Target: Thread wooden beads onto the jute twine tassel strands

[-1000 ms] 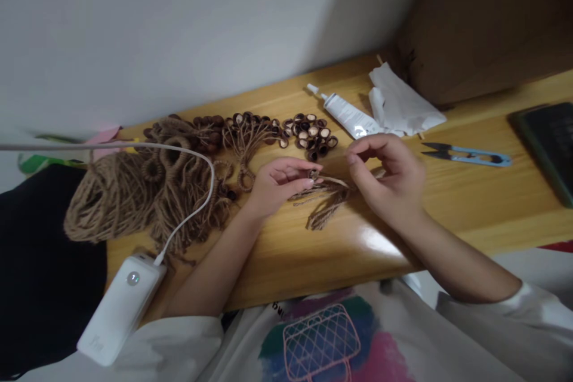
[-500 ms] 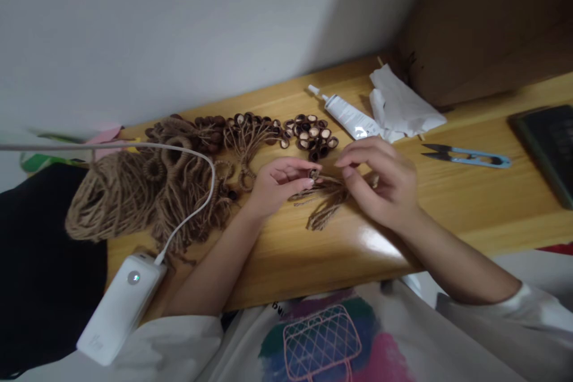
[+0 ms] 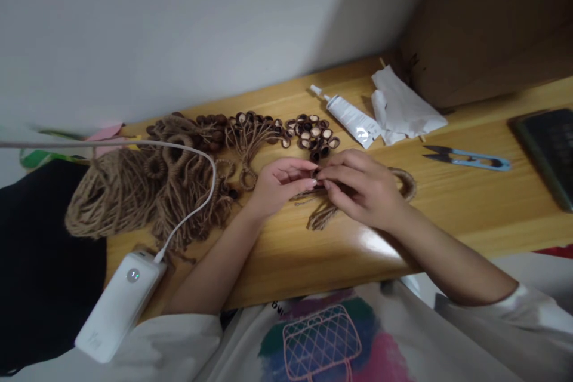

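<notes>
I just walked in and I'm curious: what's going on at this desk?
A person's left hand and right hand meet over a bundle of tan jute twine on the wooden desk, fingertips pinching a small brown shell cap. A pile of brown caps, a white glue tube and blue snips lie beyond.

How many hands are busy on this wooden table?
2. The left hand pinches a small brown shell at the middle of the table; the right hand meets it there, fingertips on the same piece, over loose jute cords. No other hands show.
</notes>
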{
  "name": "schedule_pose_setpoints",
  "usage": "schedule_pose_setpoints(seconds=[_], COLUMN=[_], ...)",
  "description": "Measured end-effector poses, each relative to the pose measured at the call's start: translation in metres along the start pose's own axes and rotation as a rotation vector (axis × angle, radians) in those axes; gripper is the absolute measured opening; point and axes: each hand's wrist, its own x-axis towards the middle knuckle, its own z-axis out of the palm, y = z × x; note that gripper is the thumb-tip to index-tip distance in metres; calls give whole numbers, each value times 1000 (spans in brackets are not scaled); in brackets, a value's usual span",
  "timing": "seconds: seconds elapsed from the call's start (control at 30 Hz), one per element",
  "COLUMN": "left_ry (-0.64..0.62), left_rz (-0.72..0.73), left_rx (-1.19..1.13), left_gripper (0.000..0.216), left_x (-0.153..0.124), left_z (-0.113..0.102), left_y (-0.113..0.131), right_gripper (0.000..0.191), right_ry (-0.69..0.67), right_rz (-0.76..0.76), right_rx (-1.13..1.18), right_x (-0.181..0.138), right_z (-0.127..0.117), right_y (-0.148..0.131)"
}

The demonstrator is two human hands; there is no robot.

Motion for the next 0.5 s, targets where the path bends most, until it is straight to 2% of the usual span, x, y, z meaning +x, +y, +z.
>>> schedule_pose_setpoints(seconds=[0.5], left_ry=[0], left_rz=[-18], left_rx=[-6], left_gripper=[28], left_x=[0], left_z=[1], left_y=[0], right_gripper=[17], right_ry=[-73], right_rz=[18], right_rx=[-30], right_x=[-1], right_z=[2], right_y=[0])
